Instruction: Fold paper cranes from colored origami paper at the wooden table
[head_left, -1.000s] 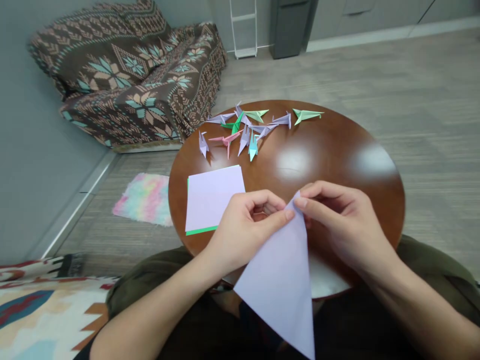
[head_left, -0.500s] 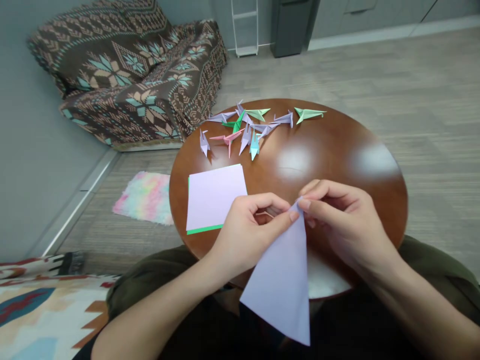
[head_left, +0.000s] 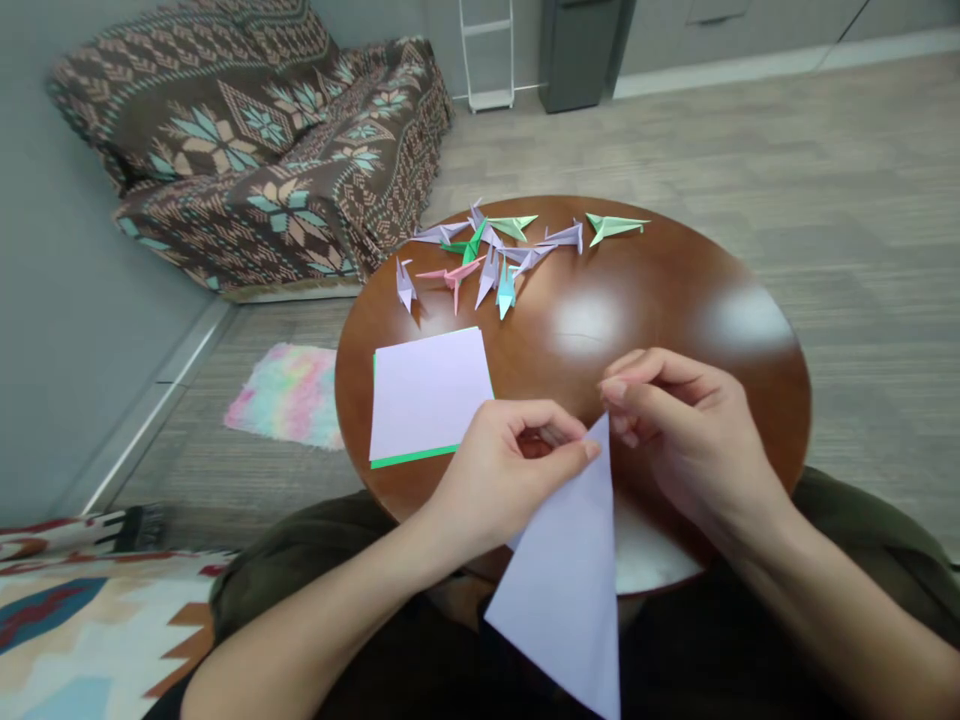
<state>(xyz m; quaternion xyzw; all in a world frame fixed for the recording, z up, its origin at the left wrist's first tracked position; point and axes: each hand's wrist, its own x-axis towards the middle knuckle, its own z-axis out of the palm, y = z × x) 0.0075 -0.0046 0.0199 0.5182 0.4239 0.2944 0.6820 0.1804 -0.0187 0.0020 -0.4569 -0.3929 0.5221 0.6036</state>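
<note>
Sofa: the patterned sofa (head_left: pixel 285 200) stands well beyond the grip, to its left.
Table: the round brown table (head_left: pixel 675 300) spreads beneath and beyond both hands.
Left hand: the left hand (head_left: pixel 517 450) pinches the lilac sheet, thumb on top.
Right hand: the right hand (head_left: pixel 679 430) has thumb and forefinger together at the sheet's tip; cannot tell whether they hold it.
Paper stack: the paper stack (head_left: pixel 427 395) lies just left of the grip.
Sheet: the folded lilac sheet (head_left: pixel 562 570) slants nearward from the pinch.
Cranes: the paper cranes (head_left: pixel 454 282) sit beyond the grip.
</note>
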